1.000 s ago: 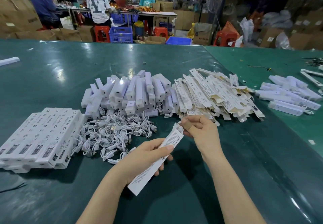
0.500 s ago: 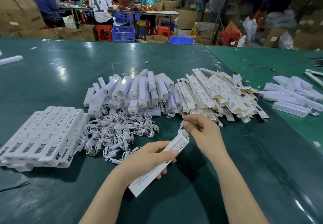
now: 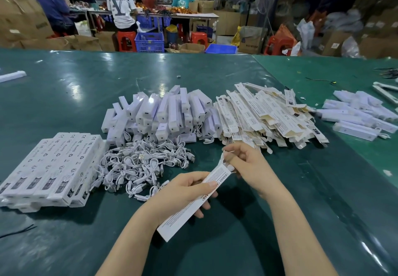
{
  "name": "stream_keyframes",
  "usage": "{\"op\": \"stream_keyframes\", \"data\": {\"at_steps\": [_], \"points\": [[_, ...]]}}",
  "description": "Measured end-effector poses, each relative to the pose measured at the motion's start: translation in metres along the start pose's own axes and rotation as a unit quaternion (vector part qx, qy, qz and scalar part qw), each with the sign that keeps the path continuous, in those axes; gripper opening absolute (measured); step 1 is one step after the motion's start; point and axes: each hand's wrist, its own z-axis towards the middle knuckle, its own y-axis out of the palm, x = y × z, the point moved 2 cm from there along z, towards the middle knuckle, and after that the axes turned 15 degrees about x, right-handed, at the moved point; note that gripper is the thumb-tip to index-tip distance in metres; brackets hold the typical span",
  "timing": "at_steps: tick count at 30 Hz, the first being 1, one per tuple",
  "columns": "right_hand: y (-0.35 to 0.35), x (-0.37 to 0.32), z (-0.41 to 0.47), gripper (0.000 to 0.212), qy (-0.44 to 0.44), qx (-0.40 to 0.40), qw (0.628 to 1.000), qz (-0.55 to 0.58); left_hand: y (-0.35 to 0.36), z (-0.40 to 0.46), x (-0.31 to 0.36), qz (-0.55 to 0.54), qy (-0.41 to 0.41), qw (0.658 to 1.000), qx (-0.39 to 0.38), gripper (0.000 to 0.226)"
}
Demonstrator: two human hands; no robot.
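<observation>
My left hand (image 3: 183,191) grips a long narrow white printed box (image 3: 187,205) around its middle, tilted up to the right above the green table (image 3: 64,95). At the box's upper end my right hand (image 3: 247,166) pinches the open end flap. Behind the hands lies a tangle of short white cables (image 3: 140,163). Further back sits a heap of white bar-shaped devices (image 3: 163,112). To its right is a pile of flat unfolded boxes (image 3: 265,116). A neat row of closed boxes (image 3: 53,166) lies at the left.
More white devices (image 3: 359,114) lie on the adjoining lighter green table at the right. A single white bar (image 3: 13,76) lies at the far left edge. Beyond the table, people sit at benches among cardboard cartons, blue crates (image 3: 149,42) and red stools.
The box end and my right hand have dropped slightly lower and nearer. My right hand's fingers have shifted on the end flap. My left hand keeps its grip.
</observation>
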Motion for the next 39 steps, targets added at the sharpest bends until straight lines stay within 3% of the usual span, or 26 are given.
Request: {"op": "stream_keyframes", "data": {"at_steps": [5,17,24,28,39], "points": [[-0.002,-0.004,0.001,0.01,0.052,0.021,0.995,0.082,0.0,0.001,0.0,-0.015,0.01,1.0,0.017,0.034],[-0.013,-0.003,-0.003,0.012,-0.054,-0.088,0.994,-0.02,0.0,0.0,0.0,-0.015,0.013,1.0,0.014,0.028],[-0.021,-0.002,-0.001,0.014,-0.03,-0.133,0.989,-0.052,0.0,0.0,-0.001,-0.006,0.018,1.0,0.006,0.029],[-0.018,0.001,-0.001,0.016,-0.03,-0.127,0.988,-0.086,0.001,0.0,0.0,-0.014,0.024,1.0,0.008,0.026],[-0.012,-0.009,-0.004,0.011,-0.094,-0.046,0.994,0.007,-0.001,-0.001,0.003,-0.046,0.049,0.998,0.015,0.032]]}}
